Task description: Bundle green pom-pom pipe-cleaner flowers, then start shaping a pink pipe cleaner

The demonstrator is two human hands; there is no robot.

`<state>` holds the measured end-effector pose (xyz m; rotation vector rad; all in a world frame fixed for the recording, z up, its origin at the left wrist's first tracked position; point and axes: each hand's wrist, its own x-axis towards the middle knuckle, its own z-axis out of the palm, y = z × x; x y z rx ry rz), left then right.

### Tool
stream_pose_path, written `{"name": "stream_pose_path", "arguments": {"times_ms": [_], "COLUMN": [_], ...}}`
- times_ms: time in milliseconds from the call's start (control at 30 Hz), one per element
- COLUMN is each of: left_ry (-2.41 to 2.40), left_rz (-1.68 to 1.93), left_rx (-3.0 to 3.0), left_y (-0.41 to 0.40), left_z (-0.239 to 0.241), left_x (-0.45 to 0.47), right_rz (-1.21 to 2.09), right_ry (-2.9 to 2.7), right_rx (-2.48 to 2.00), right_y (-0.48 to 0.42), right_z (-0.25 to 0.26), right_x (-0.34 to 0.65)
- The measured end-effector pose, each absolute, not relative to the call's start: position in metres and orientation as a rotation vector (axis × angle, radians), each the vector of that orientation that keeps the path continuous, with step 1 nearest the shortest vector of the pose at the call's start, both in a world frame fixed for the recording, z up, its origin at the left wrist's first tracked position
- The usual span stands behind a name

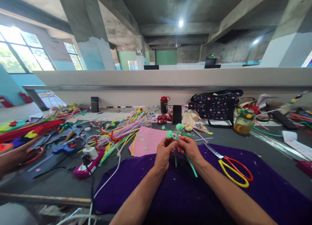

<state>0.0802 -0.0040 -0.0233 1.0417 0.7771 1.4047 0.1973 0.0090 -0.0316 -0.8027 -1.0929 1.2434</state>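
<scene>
Green stems (pixel 191 165) partly hidden by left hand (pixel 163 153), right hand (pixel 190 151); both grips pinched on them, close together; co-worker's arm (pixel 7 161) cut off left.

Scissors (pixel 222 157) right of right hand (pixel 191 150)

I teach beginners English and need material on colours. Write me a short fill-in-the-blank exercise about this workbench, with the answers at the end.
1. The left hand and right hand hold fuzzy stems coloured light ____.
2. The scissors have one red handle loop and one ____ loop.
3. Under those handles lies a cloth coloured dark ____.
4. Left of the phone in the picture stands a dark bottle with a ____ lid.

Missing words: green; yellow; purple; red.
</scene>
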Motion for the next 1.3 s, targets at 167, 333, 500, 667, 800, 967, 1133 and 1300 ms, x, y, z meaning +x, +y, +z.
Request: {"name": "stream_pose_path", "arguments": {"times_ms": [167,333,500,667,800,967,1133,1300], "left_ry": [0.694,0.715,0.72,0.738,0.766,0.775,0.814,0.843], "left_rz": [1.367,1.418,1.41,1.401,1.429,1.414,1.376,1.328], "left_rx": [1.0,1.0,0.987,1.029,1.055,1.072,0.971,0.938], "left_y": [-0.004,-0.005,-0.006,-0.004,-0.004,-0.005,-0.001,-0.002], "left_z": [-0.023,-0.022,-0.023,-0.026,-0.026,-0.024,-0.022,-0.018], "left_x": [0.079,0.079,0.078,0.077,0.077,0.078,0.074,0.073], "right_rz": [1.236,1.253,1.271,1.279,1.281,1.263,1.217,1.029], "right_ry": [-1.192,-1.202,-1.223,-1.242,-1.246,-1.246,-1.331,-1.355], "right_rx": [-0.805,-0.833,-0.824,-0.789,-0.787,-0.8,-0.793,-0.86], "right_y": [0.007,0.006,0.006,0.005,0.004,0.002,-0.001,-0.006], "right_z": [-0.03,-0.028,-0.026,-0.027,-0.027,-0.025,-0.021,-0.011], "right_x": [0.2,0.201,0.202,0.203,0.202,0.203,0.206,0.21]}}
